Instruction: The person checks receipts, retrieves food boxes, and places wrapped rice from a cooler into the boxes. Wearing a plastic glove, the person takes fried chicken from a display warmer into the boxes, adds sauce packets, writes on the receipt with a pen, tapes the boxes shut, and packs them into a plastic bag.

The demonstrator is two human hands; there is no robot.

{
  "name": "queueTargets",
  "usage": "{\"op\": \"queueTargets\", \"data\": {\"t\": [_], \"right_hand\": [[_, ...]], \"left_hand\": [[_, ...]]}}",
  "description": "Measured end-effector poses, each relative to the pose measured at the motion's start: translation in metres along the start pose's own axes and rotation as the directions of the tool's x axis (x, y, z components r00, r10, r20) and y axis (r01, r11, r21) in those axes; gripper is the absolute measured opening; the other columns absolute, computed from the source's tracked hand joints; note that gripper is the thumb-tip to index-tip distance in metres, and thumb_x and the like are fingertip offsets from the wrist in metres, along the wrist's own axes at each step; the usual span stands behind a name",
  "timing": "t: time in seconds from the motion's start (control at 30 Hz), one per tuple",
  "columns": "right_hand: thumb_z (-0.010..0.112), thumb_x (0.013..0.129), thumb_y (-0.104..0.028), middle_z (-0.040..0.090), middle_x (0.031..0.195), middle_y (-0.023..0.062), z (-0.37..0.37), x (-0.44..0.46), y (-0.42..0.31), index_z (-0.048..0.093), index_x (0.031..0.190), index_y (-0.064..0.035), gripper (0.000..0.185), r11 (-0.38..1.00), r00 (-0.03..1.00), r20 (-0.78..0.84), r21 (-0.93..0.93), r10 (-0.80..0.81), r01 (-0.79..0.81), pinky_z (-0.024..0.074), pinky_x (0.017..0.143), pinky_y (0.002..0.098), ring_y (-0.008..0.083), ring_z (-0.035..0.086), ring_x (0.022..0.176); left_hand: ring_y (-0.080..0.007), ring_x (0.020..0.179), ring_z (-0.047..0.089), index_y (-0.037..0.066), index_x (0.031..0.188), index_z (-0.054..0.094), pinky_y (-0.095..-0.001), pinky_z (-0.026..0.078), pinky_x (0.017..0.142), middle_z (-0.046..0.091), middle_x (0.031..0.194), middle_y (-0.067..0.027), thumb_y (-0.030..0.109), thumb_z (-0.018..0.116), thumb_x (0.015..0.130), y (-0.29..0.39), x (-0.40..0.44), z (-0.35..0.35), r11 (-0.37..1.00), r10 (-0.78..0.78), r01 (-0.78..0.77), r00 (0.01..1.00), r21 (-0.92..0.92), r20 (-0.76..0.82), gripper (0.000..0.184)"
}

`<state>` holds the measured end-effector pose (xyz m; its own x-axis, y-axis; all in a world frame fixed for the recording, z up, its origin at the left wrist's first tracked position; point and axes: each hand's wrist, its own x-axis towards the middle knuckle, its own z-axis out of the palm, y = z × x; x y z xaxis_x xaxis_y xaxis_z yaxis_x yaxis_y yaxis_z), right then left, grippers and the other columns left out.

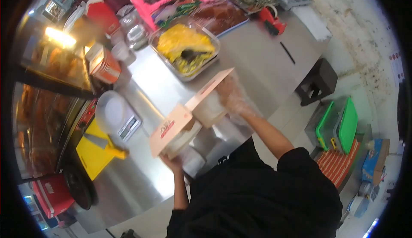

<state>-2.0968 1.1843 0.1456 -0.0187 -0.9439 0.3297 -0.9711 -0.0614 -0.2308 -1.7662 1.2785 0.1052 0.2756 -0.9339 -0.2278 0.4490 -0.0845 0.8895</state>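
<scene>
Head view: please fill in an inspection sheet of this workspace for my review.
Surface: metal table, shiny, with bright glare.
Job's things: pink packaging, with a printed panel; one box or two, unclear.
Clutter: kitchen scale; knife on yellow board; clear tub of yellow food; tape dispenser.
Grip: left hand holds the packaging's near corner; right hand, in a clear glove, is against the other panel, grip unclear.
Cables: nothing seen.
Surroundings: dark stool and green-trimmed bin beyond the table's right side.
</scene>
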Motion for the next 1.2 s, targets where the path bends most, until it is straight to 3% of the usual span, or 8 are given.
{"op": "queueTargets", "data": {"t": [0.2,0.43,0.53,0.77,0.87,0.93,1.03,1.2], "right_hand": [[0.053,0.068,0.000,0.041,0.119,0.0248,-0.116,0.022,0.048,0.038,0.123,-0.0007,0.057,0.814,0.968,0.246,0.553,0.045,-0.178,0.0332,0.092,0.0497,0.0419,0.042,0.106],[0.062,0.065,-0.007,0.035,0.124,0.0270,-0.146,0.053,0.166,0.033,0.125,-0.0004,0.067,0.801,0.920,0.385,0.529,0.068,-0.281,0.0277,0.099,0.0500,0.0447,0.033,0.116],[0.064,0.063,-0.009,0.034,0.124,0.0270,-0.141,0.073,0.213,0.036,0.124,-0.0024,0.068,0.835,0.979,0.201,0.540,-0.006,-0.106,0.0251,0.101,0.0503,0.0456,0.030,0.119],[0.063,0.065,-0.014,0.030,0.130,0.0255,-0.159,0.101,0.275,0.038,0.125,-0.0006,0.067,0.877,0.949,0.300,0.475,-0.093,-0.064,0.0190,0.104,0.0519,0.0460,0.024,0.123],[0.062,0.065,-0.011,0.041,0.119,0.0228,-0.195,0.101,0.288,0.037,0.122,-0.0018,0.062,0.918,0.985,0.156,0.397,-0.074,0.006,0.0316,0.096,0.0479,0.0403,0.038,0.115],[0.060,0.074,-0.014,0.051,0.112,0.0184,-0.225,0.103,0.306,0.040,0.122,-0.0021,0.053,0.897,0.854,0.520,0.372,0.011,-0.239,0.0392,0.091,0.0415,0.0353,0.050,0.103],[0.058,0.083,-0.023,0.057,0.108,0.0145,-0.239,0.113,0.368,0.051,0.117,-0.0041,0.040,0.725,0.801,0.596,0.525,0.061,-0.446,0.0416,0.089,0.0328,0.0224,0.055,0.101],[0.054,0.085,-0.023,0.061,0.102,0.0131,-0.251,0.215,0.439,0.057,0.110,-0.0040,0.032,0.740,0.954,0.288,0.625,0.077,-0.249,0.0448,0.081,0.0335,0.0239,0.058,0.093]], "left_hand": [[-0.0300,0.116,0.042,0.010,0.137,0.020,-0.0467,0.041,0.092,0.038,0.128,-0.0147,0.026,0.042,0.082,-0.027,-0.039,0.073,0.998,0.037,-0.043,0.990,-0.039,-0.140,0.061],[-0.0303,0.118,0.041,0.009,0.134,0.024,-0.0455,0.039,0.095,0.036,0.131,-0.0151,0.033,0.040,0.088,-0.074,-0.035,0.178,0.998,0.000,0.006,0.995,0.061,-0.097,0.055],[-0.0290,0.118,0.041,0.011,0.133,0.027,-0.0431,0.040,0.094,0.038,0.131,-0.0129,0.045,0.039,0.089,-0.099,-0.029,0.226,0.998,-0.062,0.066,0.991,0.025,-0.122,0.058],[-0.0286,0.119,0.040,0.006,0.132,0.027,-0.0411,0.035,0.097,0.038,0.130,-0.0128,0.044,0.043,0.089,-0.104,-0.023,0.328,0.995,-0.019,0.027,0.996,0.096,-0.088,0.060],[-0.0276,0.118,0.041,0.006,0.132,0.027,-0.0408,0.034,0.098,0.039,0.129,-0.0136,0.041,0.047,0.087,-0.110,-0.023,0.343,0.990,0.007,-0.005,1.000,0.141,-0.014,0.061],[-0.0270,0.117,0.041,0.005,0.132,0.027,-0.0403,0.034,0.097,0.039,0.128,-0.0138,0.037,0.048,0.086,-0.115,-0.025,0.350,0.987,0.006,-0.004,1.000,0.159,-0.013,0.060],[-0.0266,0.118,0.038,0.000,0.131,0.028,-0.0405,0.031,0.099,0.038,0.129,-0.0157,0.027,0.050,0.084,-0.104,-0.026,0.359,0.985,-0.049,0.051,0.999,0.163,-0.017,0.059],[-0.0270,0.129,0.026,-0.001,0.134,0.028,-0.0424,0.017,0.106,0.031,0.137,-0.0165,0.024,0.049,0.082,-0.096,-0.030,0.360,0.854,0.207,-0.094,0.963,0.511,-0.170,0.062]]}}
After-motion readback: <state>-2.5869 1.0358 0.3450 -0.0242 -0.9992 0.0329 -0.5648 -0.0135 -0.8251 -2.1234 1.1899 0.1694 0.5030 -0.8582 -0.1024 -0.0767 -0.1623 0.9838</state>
